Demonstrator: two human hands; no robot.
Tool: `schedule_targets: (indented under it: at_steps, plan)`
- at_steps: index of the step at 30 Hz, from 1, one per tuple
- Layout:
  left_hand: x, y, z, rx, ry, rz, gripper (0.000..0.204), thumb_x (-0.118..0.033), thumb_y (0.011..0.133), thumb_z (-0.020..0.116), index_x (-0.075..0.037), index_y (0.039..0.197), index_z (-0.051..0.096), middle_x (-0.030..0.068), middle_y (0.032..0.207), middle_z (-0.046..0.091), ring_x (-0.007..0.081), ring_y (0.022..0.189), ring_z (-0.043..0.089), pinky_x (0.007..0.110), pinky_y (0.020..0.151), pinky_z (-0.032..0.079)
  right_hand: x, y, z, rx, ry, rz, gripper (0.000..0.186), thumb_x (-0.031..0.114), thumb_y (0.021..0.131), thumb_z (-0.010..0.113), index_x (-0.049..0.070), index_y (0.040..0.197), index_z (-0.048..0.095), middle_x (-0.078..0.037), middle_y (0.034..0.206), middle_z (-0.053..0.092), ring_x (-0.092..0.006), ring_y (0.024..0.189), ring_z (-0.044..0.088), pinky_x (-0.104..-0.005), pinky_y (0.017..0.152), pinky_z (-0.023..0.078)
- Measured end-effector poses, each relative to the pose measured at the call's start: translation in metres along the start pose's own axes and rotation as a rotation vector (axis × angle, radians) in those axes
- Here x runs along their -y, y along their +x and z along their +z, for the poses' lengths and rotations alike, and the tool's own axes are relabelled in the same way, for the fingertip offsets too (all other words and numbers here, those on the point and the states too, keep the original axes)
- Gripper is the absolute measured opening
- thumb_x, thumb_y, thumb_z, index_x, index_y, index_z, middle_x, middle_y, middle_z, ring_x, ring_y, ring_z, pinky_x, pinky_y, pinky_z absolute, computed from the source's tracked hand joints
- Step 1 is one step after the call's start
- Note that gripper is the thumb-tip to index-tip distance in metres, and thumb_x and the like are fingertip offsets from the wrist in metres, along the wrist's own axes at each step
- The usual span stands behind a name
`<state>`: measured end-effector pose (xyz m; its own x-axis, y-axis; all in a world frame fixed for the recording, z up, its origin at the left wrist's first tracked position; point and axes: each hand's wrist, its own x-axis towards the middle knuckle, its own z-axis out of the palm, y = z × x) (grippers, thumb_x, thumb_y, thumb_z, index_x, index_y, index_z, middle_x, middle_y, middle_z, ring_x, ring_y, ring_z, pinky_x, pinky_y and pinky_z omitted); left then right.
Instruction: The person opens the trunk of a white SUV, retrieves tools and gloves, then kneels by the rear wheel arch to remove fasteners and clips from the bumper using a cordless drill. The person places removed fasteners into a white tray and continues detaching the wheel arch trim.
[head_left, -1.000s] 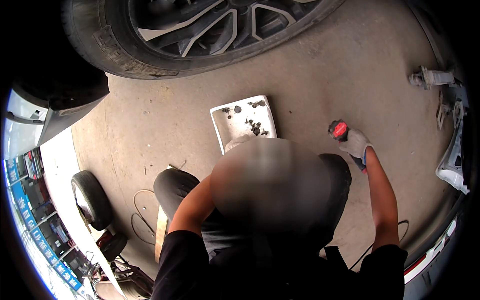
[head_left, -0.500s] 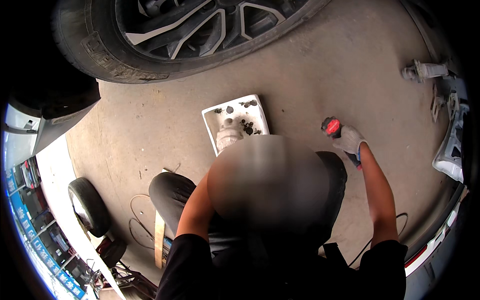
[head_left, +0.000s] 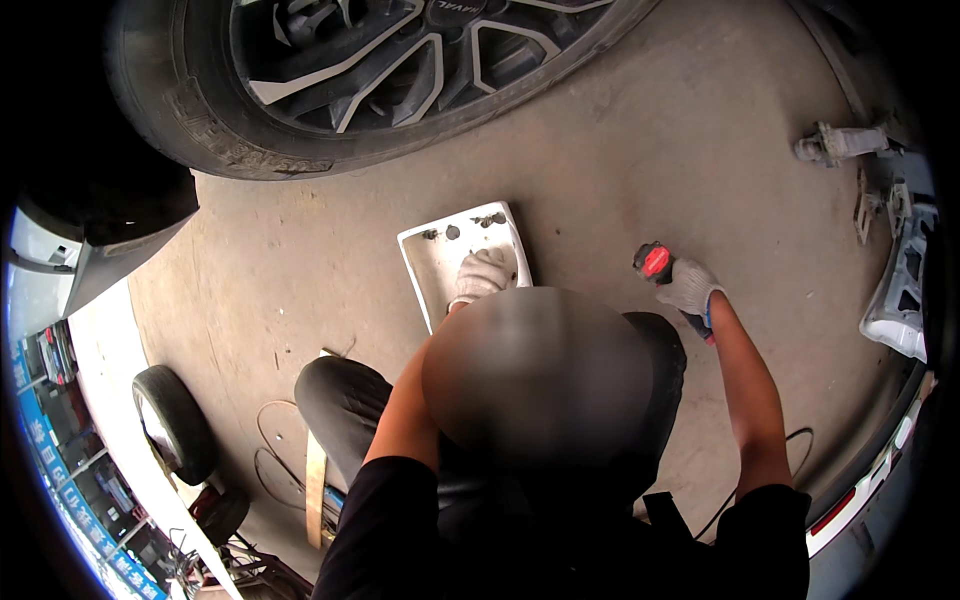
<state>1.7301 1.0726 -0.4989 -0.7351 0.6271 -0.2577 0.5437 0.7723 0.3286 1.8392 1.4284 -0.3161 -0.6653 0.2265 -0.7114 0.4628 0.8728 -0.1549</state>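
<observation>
My left hand (head_left: 482, 275), in a pale knitted glove, reaches into a white tray (head_left: 413, 251) on the floor. Its fingers are curled down among small dark fasteners (head_left: 488, 220), and whatever they grip is hidden. My right hand (head_left: 688, 288), also gloved, is closed round a black and red power tool (head_left: 655, 263) to the right of the tray. A blurred patch covers the area below the tray, between my forearms and over part of my knees.
A big tyre with an alloy wheel (head_left: 330, 140) fills the top. A car body part (head_left: 70, 260) is at left, a loose wheel (head_left: 175, 425) lower left beside a wooden strip (head_left: 316, 475). Metal parts (head_left: 840, 145) and a white panel (head_left: 890, 310) lie at right.
My left hand has moved further into the tray, now covering fasteners at its middle. The power tool in my right hand sits slightly further left in view; the whole scene has shifted a little.
</observation>
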Motion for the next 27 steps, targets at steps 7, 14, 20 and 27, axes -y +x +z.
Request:
schedule_targets:
  at_steps: [7, 14, 20, 27]
  plan:
    - [0.017, -0.038, -0.127, -0.122, -1.517, -0.462, 0.008, -0.011, 0.091, 0.062, -0.005, 0.097, 0.062, 0.011, 0.097, 0.067, 0.0198, 0.078, 0.066, 0.032, 0.069, 0.056, -0.014, -0.002, 0.017, 0.004, -0.022, -0.009, 0.03, 0.027, 0.07, 0.067, 0.0, 0.082, 0.066, -0.025, 0.079, 0.066, -0.0399, 0.079, 0.066, -0.0464, 0.072, 0.052]
    - [0.02, -0.097, -0.206, -0.204, -2.114, -0.028, 0.012, 0.001, 0.089, 0.052, -0.004, 0.098, 0.056, 0.0137, 0.104, 0.065, 0.0231, 0.082, 0.068, 0.034, 0.07, 0.058, -0.022, -0.016, 0.055, -0.114, 0.138, -0.046, 0.028, 0.025, 0.075, 0.067, 0.003, 0.092, 0.067, -0.025, 0.086, 0.067, -0.0414, 0.084, 0.066, -0.0471, 0.075, 0.052]
    - [-0.003, -0.135, -0.254, -0.294, -2.189, -0.04, 0.013, -0.006, 0.09, 0.06, -0.005, 0.102, 0.056, 0.0087, 0.099, 0.063, 0.0188, 0.083, 0.066, 0.029, 0.064, 0.053, -0.018, -0.069, 0.052, -0.318, 0.218, -0.032, 0.027, 0.022, 0.076, 0.066, 0.001, 0.094, 0.067, -0.025, 0.087, 0.067, -0.0416, 0.085, 0.066, -0.0464, 0.075, 0.051]
    - [-0.022, -0.141, -0.27, -0.3, -2.707, 0.149, 0.037, -0.023, 0.092, 0.067, -0.007, 0.124, 0.056, 0.0113, 0.108, 0.067, 0.0232, 0.091, 0.067, 0.035, 0.079, 0.059, 0.108, -0.209, -0.049, -0.613, 0.672, -0.114, 0.028, 0.014, 0.075, 0.069, 0.001, 0.1, 0.066, -0.016, 0.086, 0.068, -0.0307, 0.079, 0.066, -0.0407, 0.073, 0.052]
